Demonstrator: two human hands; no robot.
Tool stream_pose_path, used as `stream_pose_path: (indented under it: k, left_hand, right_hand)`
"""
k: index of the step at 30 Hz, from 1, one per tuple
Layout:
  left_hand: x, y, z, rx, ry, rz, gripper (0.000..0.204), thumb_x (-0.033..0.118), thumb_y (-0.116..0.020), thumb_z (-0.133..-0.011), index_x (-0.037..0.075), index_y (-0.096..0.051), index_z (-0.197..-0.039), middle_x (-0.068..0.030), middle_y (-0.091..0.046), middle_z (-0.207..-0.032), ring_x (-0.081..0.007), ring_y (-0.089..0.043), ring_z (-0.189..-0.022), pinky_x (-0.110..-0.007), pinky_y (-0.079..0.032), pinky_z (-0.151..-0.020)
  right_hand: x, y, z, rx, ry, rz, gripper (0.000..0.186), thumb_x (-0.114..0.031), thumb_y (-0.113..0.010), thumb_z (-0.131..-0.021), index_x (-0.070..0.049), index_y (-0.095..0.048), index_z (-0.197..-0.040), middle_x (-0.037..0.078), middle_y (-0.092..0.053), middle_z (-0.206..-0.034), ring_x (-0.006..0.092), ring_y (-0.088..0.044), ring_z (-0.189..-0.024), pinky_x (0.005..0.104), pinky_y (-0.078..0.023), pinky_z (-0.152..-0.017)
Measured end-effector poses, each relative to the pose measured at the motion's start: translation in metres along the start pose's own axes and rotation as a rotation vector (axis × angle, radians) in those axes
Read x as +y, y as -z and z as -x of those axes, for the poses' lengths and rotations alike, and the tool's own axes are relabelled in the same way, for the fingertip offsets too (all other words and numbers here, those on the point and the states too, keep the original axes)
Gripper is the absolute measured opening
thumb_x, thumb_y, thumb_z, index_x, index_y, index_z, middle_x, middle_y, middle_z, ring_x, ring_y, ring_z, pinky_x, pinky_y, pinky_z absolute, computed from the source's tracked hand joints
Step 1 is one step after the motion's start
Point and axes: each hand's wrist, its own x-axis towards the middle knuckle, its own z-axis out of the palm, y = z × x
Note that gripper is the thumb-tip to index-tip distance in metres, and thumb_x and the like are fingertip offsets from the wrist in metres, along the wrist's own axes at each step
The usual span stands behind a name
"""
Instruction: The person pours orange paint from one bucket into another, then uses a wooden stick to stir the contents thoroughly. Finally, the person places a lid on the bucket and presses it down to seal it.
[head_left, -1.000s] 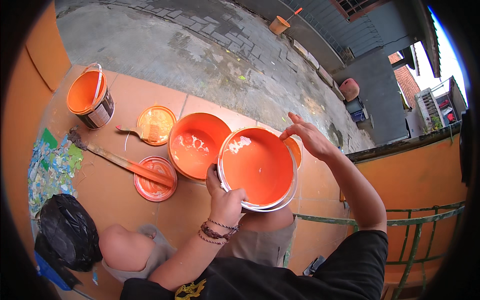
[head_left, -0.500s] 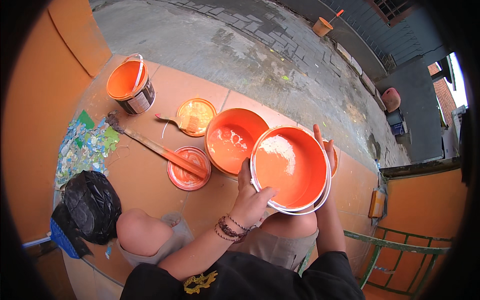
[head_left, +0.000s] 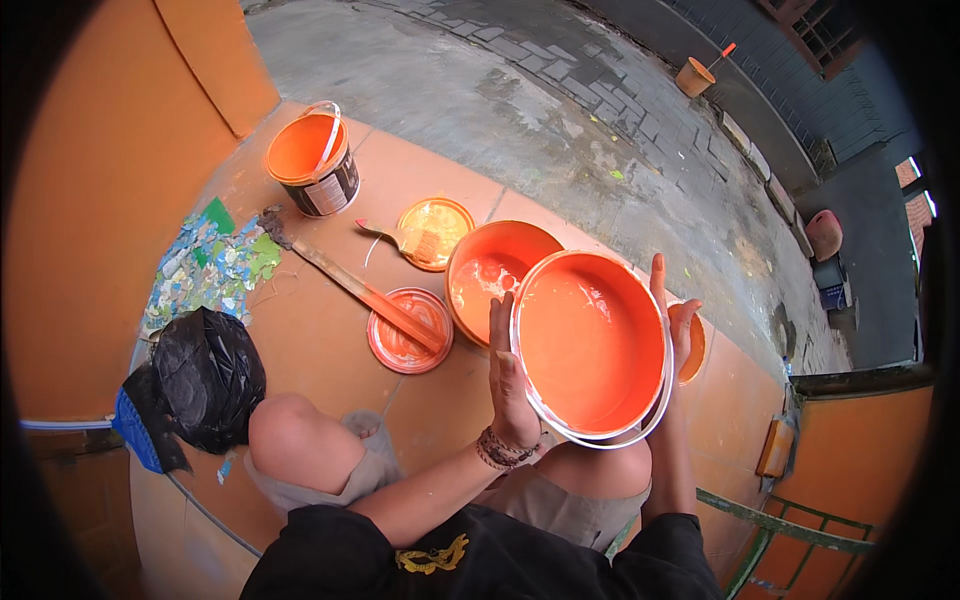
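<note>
I hold a round bucket of orange paint (head_left: 592,345) between both palms, above my knees. My left hand (head_left: 508,375) presses flat on its left wall, fingers pointing up. My right hand (head_left: 672,318) presses on its right wall. Just behind it on the floor stands a second orange bucket (head_left: 488,278) with a little paint inside. A flat orange lid (head_left: 408,330) lies to the left with a long paint-coated stick (head_left: 355,290) across it. A yellow-orange lid (head_left: 434,234) holds a paintbrush (head_left: 400,238).
A smaller paint can with a wire handle (head_left: 312,165) stands at the far left by the orange wall. A black plastic bag (head_left: 205,375) and torn coloured paper scraps (head_left: 208,268) lie at the left. A green metal railing (head_left: 790,520) is at the lower right.
The view has shifted and the held bucket has levelled out, with the pale patch in its paint gone. My right hand has slid from the rim's far side to the right wall.
</note>
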Motion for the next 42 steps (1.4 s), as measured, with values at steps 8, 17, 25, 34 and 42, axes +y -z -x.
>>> stream_pose_path:
  k: [8,17,25,34,42]
  left_hand:
    - [0.078,0.015,-0.003,0.272,0.056,0.230,0.093,0.072,-0.034,-0.087,-0.001,-0.025,-0.143,-0.0163,-0.033,-0.146,-0.0300,-0.035,-0.132,-0.045,-0.031,-0.109]
    - [0.239,0.029,-0.041,0.446,-0.292,-0.172,0.063,0.051,-0.033,-0.098,0.006,-0.030,-0.142,-0.0112,-0.034,-0.145,-0.0261,-0.037,-0.131,-0.041,-0.032,-0.108]
    - [0.316,0.192,-0.041,0.375,-0.405,-0.989,0.056,0.044,-0.029,-0.101,0.006,-0.030,-0.142,-0.0148,-0.033,-0.145,-0.0277,-0.038,-0.130,-0.042,-0.033,-0.107]
    - [0.227,0.212,0.000,0.561,0.072,-0.135,0.082,0.065,-0.031,-0.092,0.001,-0.027,-0.144,-0.0146,-0.034,-0.147,-0.0317,-0.039,-0.130,-0.044,-0.030,-0.110]
    - [0.196,0.319,0.025,0.151,0.123,0.091,0.098,0.077,-0.030,-0.084,0.000,-0.025,-0.145,-0.0177,-0.029,-0.149,-0.0336,-0.033,-0.134,-0.048,-0.029,-0.110]
  right_hand:
    - [0.002,-0.085,-0.034,-0.215,-0.220,0.044,0.087,-0.070,-0.037,-0.084,-0.025,-0.005,-0.151,0.017,-0.046,-0.136,0.0321,-0.051,-0.120,0.0476,-0.044,-0.098]
    - [0.087,-0.195,-0.067,-0.275,0.132,0.589,0.090,-0.068,-0.024,-0.092,0.000,-0.004,-0.148,0.027,-0.052,-0.110,0.0388,-0.050,-0.108,0.0384,-0.037,-0.094]
    - [0.206,-0.212,-0.021,-0.158,0.250,0.533,0.084,-0.061,-0.031,-0.094,-0.003,-0.005,-0.149,0.033,-0.047,-0.128,0.0438,-0.047,-0.117,0.0434,-0.036,-0.099]
    - [0.287,-0.154,0.008,-0.193,0.151,0.596,0.085,-0.055,-0.044,-0.093,-0.002,-0.007,-0.149,0.027,-0.054,-0.120,0.0400,-0.052,-0.112,0.0405,-0.037,-0.098]
    - [0.348,-0.118,0.014,-0.276,0.008,0.563,0.088,-0.054,-0.046,-0.092,-0.003,-0.004,-0.149,0.029,-0.052,-0.126,0.0325,-0.058,-0.108,0.0358,-0.043,-0.091]
